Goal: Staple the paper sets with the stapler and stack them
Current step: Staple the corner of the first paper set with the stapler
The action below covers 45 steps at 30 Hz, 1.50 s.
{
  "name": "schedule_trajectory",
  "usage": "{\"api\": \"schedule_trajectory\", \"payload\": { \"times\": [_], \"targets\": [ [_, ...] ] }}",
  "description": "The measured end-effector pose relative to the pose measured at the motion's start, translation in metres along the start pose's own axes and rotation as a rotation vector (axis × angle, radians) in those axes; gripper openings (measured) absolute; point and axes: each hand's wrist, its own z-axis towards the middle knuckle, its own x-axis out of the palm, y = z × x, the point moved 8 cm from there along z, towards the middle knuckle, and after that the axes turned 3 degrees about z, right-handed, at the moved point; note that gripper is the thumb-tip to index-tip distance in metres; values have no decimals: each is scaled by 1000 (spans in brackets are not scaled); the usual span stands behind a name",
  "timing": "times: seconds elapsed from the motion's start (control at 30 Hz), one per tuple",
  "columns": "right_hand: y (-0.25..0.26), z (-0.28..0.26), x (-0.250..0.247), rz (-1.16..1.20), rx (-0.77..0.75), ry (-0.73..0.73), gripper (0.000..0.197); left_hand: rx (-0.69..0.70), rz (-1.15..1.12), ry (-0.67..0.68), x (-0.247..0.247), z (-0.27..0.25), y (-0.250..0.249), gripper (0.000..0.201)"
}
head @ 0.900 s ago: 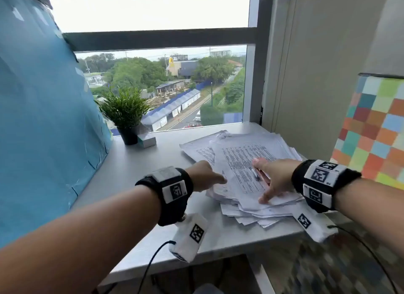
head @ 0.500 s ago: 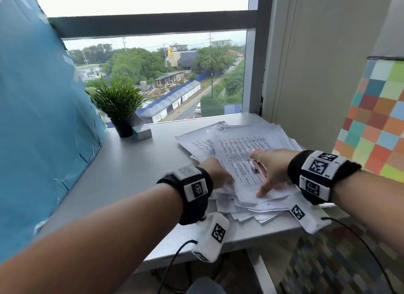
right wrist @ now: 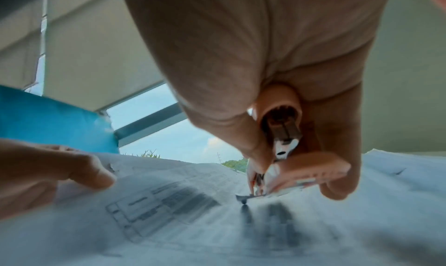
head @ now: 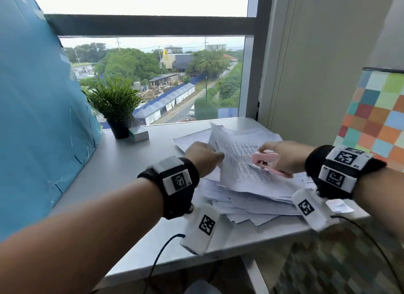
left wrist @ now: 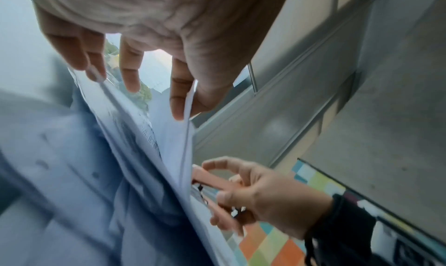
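On desk (head: pixel 135 162), paper pile (head: pixel 251 197), stapler (head: pixel 265 160) gripped

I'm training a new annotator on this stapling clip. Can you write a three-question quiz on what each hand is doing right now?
1. True or false: the right hand grips the pink stapler.
2. What does the left hand hold? A) the potted plant B) the edge of a set of printed sheets C) nothing
3. Fill in: the lifted paper set rises from the messy ____ of papers on the grey table.

Key:
1. True; its fingers curl round the stapler just above the printed page.
2. B; thumb and fingers pinch the sheets' edge, as the left wrist view shows.
3. pile.
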Motion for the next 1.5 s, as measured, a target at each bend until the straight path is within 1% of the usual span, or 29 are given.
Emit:
{"api": "schedule_trajectory", "payload": {
  "times": [0.1,0.2,0.3,0.37,0.43,0.47,0.5,0.53,0.6,0.63,0.67,0.7,0.77,0.8,0.87,0.97,1.03,1.1,1.13,1.17,1.2,1.23,1.27,1.3,1.33,1.37,1.43,1.47,1.5],
  "targets": [
    [-6,3,-6,72,22,-63,51,-82,-237,-17,-28,-2,4,15],
    [-8,7,-4,105,31,-102,53,-126,-457,-54,-62,-1,15,23],
    [-4,6,12,64,56,-21,50,-134,-681,-144,-96,5,35,31],
    [2,5,24,3,52,37,51,-191,-823,-167,-101,7,58,63],
    [9,5,29,-37,39,51,53,-292,-796,-167,-93,22,96,97],
    [11,4,29,-48,35,58,53,-327,-761,-152,-86,29,113,104],
    [13,4,30,-54,33,56,53,-346,-718,-127,-78,26,118,100],
    [15,3,30,-51,44,52,54,-339,-687,-106,-72,18,116,86],
    [14,3,29,-60,68,28,59,-320,-618,-55,-58,-4,104,46],
    [11,7,29,-67,78,10,62,-308,-563,-44,-53,-11,101,33],
    [10,8,28,-75,76,-7,62,-288,-496,-60,-52,-11,101,28],
    [9,9,28,-73,70,-10,56,-252,-435,-93,-55,-10,99,26],
    [8,12,29,-75,51,-30,26,-159,-385,-176,-72,-9,87,27],
    [7,14,29,-72,60,-28,17,-114,-399,-212,-84,-9,80,27],
    [-1,18,25,-87,106,-69,22,-43,-448,-262,-107,-9,69,26],
    [-8,34,34,-144,25,-30,35,-22,-546,-268,-140,-6,69,25],
    [-8,43,43,-178,-22,21,37,-38,-571,-206,-153,-4,76,20],
    [-21,56,35,-292,107,-76,37,-56,-557,-112,-157,-6,82,21],
    [-37,55,32,-97,207,-73,31,-70,-524,-74,-156,-8,86,21],
    [-46,43,9,70,365,-260,25,-84,-479,-44,-154,-11,91,22],
    [-35,38,14,155,259,-143,22,-95,-432,-17,-151,-14,95,24],
    [-31,33,13,220,226,-162,20,-104,-389,10,-148,-18,100,25],
    [-35,34,8,295,184,-232,21,-121,-354,27,-144,-20,106,27],
    [-40,25,4,385,146,-240,23,-142,-325,32,-141,-22,114,28],
    [-47,23,-6,442,141,-301,29,-168,-300,30,-139,-23,123,29],
    [-49,21,-15,474,189,-371,37,-197,-290,30,-136,-24,132,28],
    [-66,31,-29,540,182,-470,53,-227,-201,16,-133,-23,142,15],
    [-64,31,-38,578,152,-505,50,-216,-80,9,-135,-22,140,7],
    [-55,28,-45,627,130,-513,42,-194,86,1,-138,-20,136,21]
  ]
}}
